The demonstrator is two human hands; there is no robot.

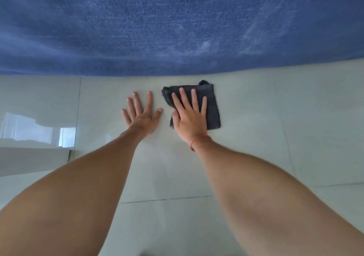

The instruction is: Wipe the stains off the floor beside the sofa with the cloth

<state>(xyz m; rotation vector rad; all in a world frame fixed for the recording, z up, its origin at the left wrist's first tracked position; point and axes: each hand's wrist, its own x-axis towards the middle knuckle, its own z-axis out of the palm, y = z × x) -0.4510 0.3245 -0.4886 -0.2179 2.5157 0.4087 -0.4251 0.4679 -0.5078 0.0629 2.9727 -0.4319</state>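
A dark grey folded cloth (212, 108) lies flat on the pale tiled floor (266, 137), just in front of the blue sofa (177, 29). My right hand (189, 115) presses down flat on the cloth's left half, fingers spread and pointing toward the sofa. A red string circles that wrist. Beside it to the left, my left hand (142, 114) rests palm-down on bare tile with fingers spread, holding nothing. No stain is plainly visible on the glossy tiles around the cloth.
The sofa's blue fabric fills the whole upper half of the view and its lower edge meets the floor right behind the cloth. Dark grout lines (167, 199) cross the tiles. A window reflection (35, 131) shines on the floor at the left.
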